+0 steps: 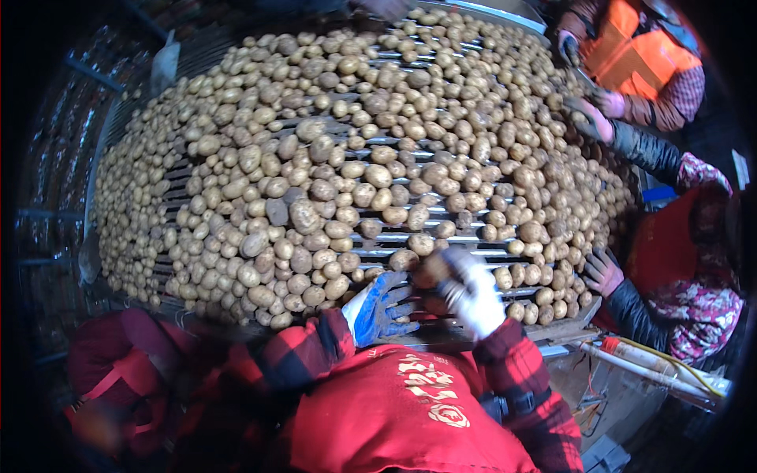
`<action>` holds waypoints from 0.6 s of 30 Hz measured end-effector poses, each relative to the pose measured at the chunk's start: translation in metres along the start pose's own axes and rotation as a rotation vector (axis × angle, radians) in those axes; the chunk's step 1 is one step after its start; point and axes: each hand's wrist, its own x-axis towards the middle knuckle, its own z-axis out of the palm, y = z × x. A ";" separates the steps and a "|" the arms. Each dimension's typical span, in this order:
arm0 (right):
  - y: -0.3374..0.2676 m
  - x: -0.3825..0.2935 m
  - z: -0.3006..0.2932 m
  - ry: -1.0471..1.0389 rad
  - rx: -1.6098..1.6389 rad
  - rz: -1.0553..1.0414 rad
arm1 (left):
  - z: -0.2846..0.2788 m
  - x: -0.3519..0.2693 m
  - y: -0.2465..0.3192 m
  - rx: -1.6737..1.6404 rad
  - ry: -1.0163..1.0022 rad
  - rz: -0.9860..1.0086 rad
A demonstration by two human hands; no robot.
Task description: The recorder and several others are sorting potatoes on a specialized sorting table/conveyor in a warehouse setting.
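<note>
My left hand (381,308), in a blue and white work glove, lies at the near edge of a roller conveyor (408,237). Its fingers are spread and nothing shows in them. Close to its right, my right hand (473,292) is blurred by motion in a whitish glove. A brown potato (430,272), blurred too, sits at its fingertips and appears gripped. Between and below the hands, the rollers are partly hidden. Many potatoes (305,216) of mixed sizes cover the conveyor, some of them caked with soil. A dark grey lump (277,211) rests among them, left of centre.
At the right side, a person in an orange vest (644,50) and another with a bare-looking or pink-gloved hand (604,272) work at the conveyor's edge. Someone in dark red (127,366) is close on my left. White pipes (650,369) with a yellow cable run at lower right.
</note>
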 end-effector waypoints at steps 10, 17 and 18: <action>0.044 0.017 0.059 -0.122 -0.750 -0.394 | -0.052 -0.034 -0.007 -0.169 -0.224 0.122; -0.045 0.106 0.086 0.004 -0.579 -0.523 | -0.089 -0.061 -0.018 -0.271 -0.070 0.350; -0.077 0.117 0.109 -0.169 -0.503 -0.549 | -0.095 -0.061 -0.018 -0.245 -0.104 0.358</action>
